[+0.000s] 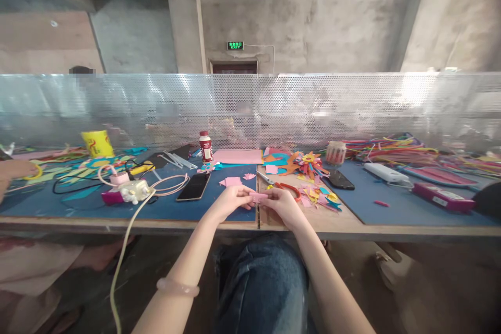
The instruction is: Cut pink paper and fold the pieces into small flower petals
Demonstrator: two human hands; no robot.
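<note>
A small piece of pink paper [258, 197] is pinched between my two hands above the table's front edge. My left hand [234, 200] grips its left end with closed fingers. The right end is between the fingers of my right hand [285, 205]. Just beyond my right hand lie orange-handled scissors [289, 188], partly hidden by that hand. Pink paper pieces [231, 181] rest on the blue mat past my left hand. A heap of paper scraps [319, 195] in pink, yellow and blue lies to the right.
Two phones [193, 187] [340, 179] flank the work spot. A power strip with a cable [135, 191] sits at left, near a yellow cup [97, 144]. A red bottle [205, 146] stands behind. A perforated metal screen [235, 109] borders the table. Another person's hand [15, 169] is far left.
</note>
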